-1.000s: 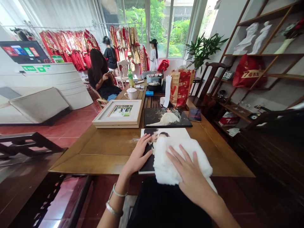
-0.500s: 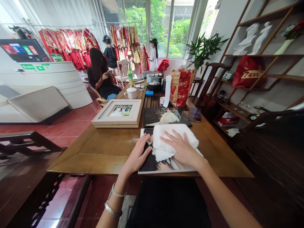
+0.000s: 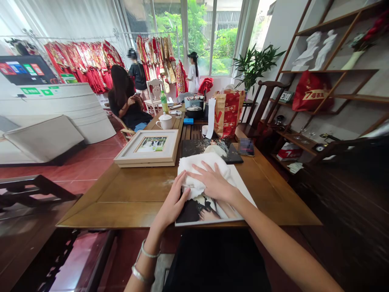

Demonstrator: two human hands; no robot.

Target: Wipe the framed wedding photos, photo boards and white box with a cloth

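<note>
A white cloth (image 3: 200, 164) lies bunched over the upper left part of a photo panel (image 3: 225, 211) near the table's front edge. Flat on top of the cloth, with fingers spread, is my right hand (image 3: 214, 180). My left hand (image 3: 174, 198) rests at the panel's left edge, its fingers stretched out and its fingertips meeting the cloth's left side. Neither hand grips anything. The cloth hides the panel's upper left, while its lower part shows bare skin and dark fabric in the print. Just behind lies a dark photo panel (image 3: 234, 154), partly covered by the cloth.
A pale picture frame (image 3: 121, 159) sits to the left on the wooden table (image 3: 121, 202). Behind are a lidded white cup (image 3: 165, 121), a blue box (image 3: 188, 121) and a red-and-tan paper bag (image 3: 234, 117). A phone (image 3: 246, 147) lies on the right. A person (image 3: 121, 93) sits at the far left side.
My right hand has slid the cloth leftward and slightly away across the panel, uncovering its right side. My left hand stays at the left edge. The whole view has shifted slightly.
</note>
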